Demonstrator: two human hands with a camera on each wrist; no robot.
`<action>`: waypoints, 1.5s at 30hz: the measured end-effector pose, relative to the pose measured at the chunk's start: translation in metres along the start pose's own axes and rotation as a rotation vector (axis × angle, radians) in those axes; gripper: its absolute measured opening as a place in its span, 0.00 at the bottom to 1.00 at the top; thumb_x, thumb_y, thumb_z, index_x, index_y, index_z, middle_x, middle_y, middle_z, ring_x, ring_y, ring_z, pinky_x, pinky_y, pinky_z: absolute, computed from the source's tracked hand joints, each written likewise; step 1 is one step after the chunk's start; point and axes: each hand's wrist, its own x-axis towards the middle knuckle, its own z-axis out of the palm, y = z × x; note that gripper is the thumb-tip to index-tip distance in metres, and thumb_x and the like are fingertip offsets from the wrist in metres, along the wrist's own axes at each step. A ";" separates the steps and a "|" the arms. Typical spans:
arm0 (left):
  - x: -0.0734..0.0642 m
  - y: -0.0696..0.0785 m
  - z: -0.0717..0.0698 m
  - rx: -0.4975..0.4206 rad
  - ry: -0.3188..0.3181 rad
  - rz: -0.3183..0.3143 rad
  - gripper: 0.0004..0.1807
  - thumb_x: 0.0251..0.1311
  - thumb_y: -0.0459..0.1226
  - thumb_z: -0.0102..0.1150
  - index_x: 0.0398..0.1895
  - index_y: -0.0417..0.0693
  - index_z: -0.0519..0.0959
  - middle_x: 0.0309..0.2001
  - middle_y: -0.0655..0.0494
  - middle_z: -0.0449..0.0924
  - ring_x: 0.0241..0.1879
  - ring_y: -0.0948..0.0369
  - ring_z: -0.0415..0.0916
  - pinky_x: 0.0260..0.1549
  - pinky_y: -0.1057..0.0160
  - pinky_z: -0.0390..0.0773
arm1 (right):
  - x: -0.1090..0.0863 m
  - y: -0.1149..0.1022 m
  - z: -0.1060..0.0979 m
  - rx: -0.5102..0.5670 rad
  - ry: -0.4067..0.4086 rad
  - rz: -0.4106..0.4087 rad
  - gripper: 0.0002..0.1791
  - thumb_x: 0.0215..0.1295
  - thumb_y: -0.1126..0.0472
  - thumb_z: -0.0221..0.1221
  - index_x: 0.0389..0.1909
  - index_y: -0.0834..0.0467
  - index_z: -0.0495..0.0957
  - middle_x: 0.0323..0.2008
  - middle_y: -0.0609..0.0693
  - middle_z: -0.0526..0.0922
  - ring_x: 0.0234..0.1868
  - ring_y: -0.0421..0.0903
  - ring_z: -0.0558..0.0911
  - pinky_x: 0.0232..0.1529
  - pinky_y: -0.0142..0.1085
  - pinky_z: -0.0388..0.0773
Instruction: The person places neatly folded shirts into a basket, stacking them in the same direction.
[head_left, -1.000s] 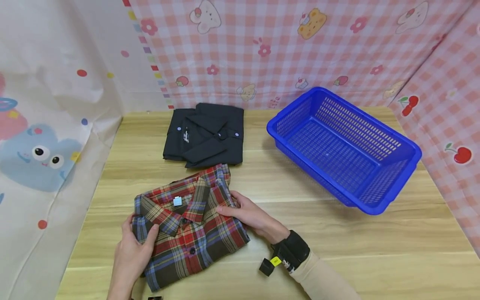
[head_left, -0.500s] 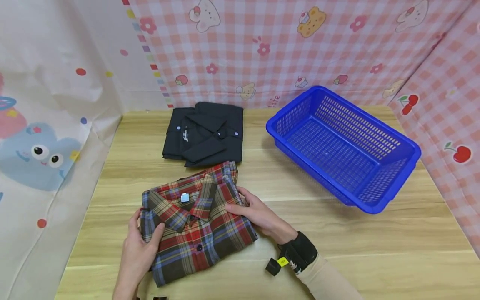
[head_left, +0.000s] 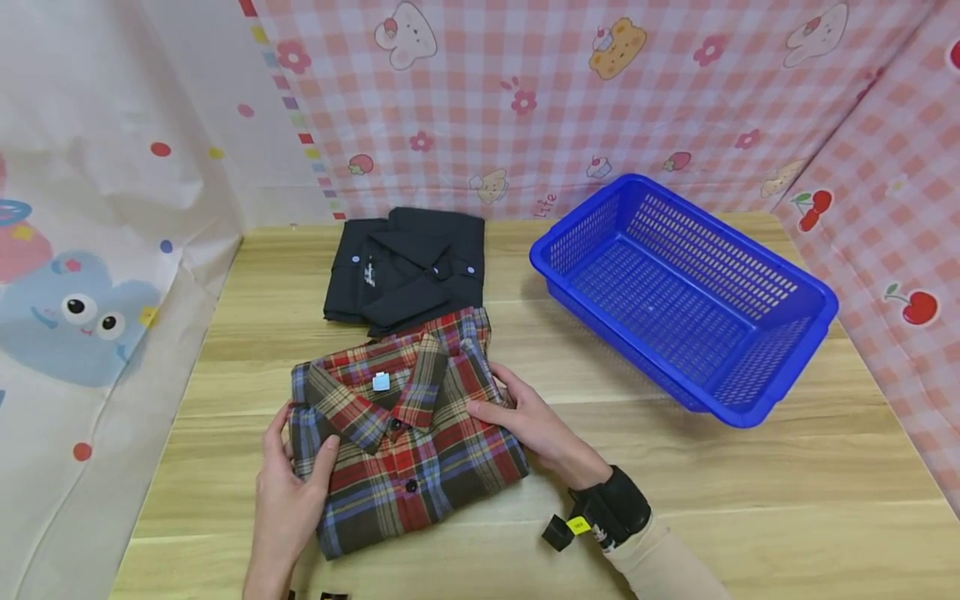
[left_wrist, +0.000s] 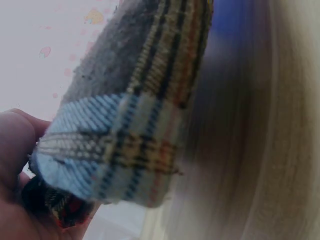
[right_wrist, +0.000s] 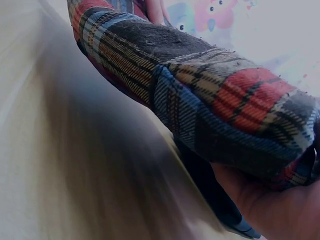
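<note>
A folded plaid shirt (head_left: 420, 467) in red, grey, blue and tan, collar away from me, is held between both hands. The left hand (head_left: 288, 500) grips its left side, thumb on top and fingers around the edge. At the opposite side the right hand (head_left: 540, 429) pinches it, thumb on top. Both wrist views show the shirt's thick folded edge, (left_wrist: 115, 140) close up, raised off the table surface. Behind it lies a folded black shirt (head_left: 412, 267); in the head view the plaid shirt's far edge overlaps its near edge. Whether the two touch I cannot tell.
A blue plastic basket (head_left: 551, 271) with slotted walls stands at the back right, set at an angle. The wooden table (head_left: 720, 517) runs back to a pink checked cloth (head_left: 465, 100). A white printed sheet (head_left: 90, 208) hangs on the left.
Both hands have carried the plaid shirt to the right and away from me, toward the black shirt. The black shirt and the basket have stayed in place.
</note>
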 end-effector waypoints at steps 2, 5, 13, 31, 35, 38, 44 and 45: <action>0.000 0.002 0.002 -0.016 0.008 0.015 0.43 0.73 0.41 0.60 0.83 0.50 0.48 0.60 0.30 0.79 0.52 0.49 0.82 0.40 0.80 0.74 | -0.001 -0.002 -0.001 0.003 0.008 -0.011 0.40 0.73 0.58 0.61 0.80 0.53 0.55 0.58 0.61 0.83 0.48 0.49 0.87 0.50 0.41 0.84; 0.001 0.005 0.004 -0.036 0.029 0.047 0.43 0.72 0.39 0.61 0.83 0.52 0.49 0.60 0.32 0.80 0.48 0.65 0.81 0.40 0.81 0.74 | -0.003 -0.006 -0.003 -0.001 0.023 -0.019 0.40 0.72 0.58 0.62 0.80 0.53 0.55 0.56 0.61 0.84 0.47 0.49 0.87 0.49 0.42 0.84; 0.002 0.014 0.009 -0.157 0.051 0.151 0.41 0.71 0.32 0.59 0.83 0.51 0.52 0.60 0.35 0.79 0.48 0.76 0.77 0.39 0.78 0.78 | -0.007 -0.015 -0.010 -0.030 0.068 -0.064 0.40 0.72 0.58 0.62 0.81 0.51 0.55 0.57 0.62 0.84 0.48 0.50 0.87 0.49 0.42 0.84; 0.009 0.039 0.021 -0.271 -0.070 0.256 0.44 0.71 0.26 0.57 0.84 0.60 0.50 0.69 0.45 0.72 0.59 0.65 0.76 0.51 0.77 0.76 | -0.025 -0.034 -0.026 0.030 0.136 -0.188 0.38 0.74 0.64 0.58 0.81 0.51 0.55 0.53 0.54 0.86 0.45 0.50 0.89 0.45 0.45 0.86; 0.012 0.044 0.024 -0.242 -0.094 0.281 0.44 0.72 0.28 0.57 0.84 0.63 0.50 0.77 0.51 0.62 0.68 0.59 0.69 0.60 0.78 0.69 | -0.028 -0.036 -0.031 0.047 0.137 -0.239 0.36 0.75 0.66 0.56 0.80 0.52 0.56 0.52 0.50 0.86 0.45 0.49 0.88 0.44 0.44 0.87; 0.014 0.048 0.026 -0.213 -0.108 0.312 0.44 0.72 0.29 0.57 0.84 0.63 0.50 0.81 0.56 0.54 0.73 0.57 0.62 0.66 0.78 0.62 | -0.030 -0.038 -0.034 0.036 0.168 -0.261 0.35 0.75 0.67 0.55 0.79 0.53 0.57 0.52 0.48 0.86 0.45 0.47 0.88 0.44 0.42 0.86; 0.016 0.054 0.030 -0.202 -0.134 0.382 0.44 0.70 0.27 0.58 0.84 0.60 0.51 0.81 0.56 0.54 0.76 0.56 0.58 0.70 0.77 0.58 | -0.034 -0.041 -0.040 0.036 0.235 -0.277 0.33 0.74 0.68 0.55 0.77 0.53 0.60 0.52 0.45 0.85 0.45 0.45 0.87 0.44 0.39 0.86; 0.017 0.056 0.030 -0.197 -0.136 0.394 0.44 0.70 0.28 0.59 0.84 0.60 0.52 0.81 0.56 0.54 0.77 0.57 0.57 0.70 0.76 0.57 | -0.035 -0.042 -0.042 0.034 0.241 -0.280 0.33 0.74 0.68 0.55 0.77 0.52 0.60 0.52 0.45 0.85 0.45 0.45 0.87 0.45 0.39 0.85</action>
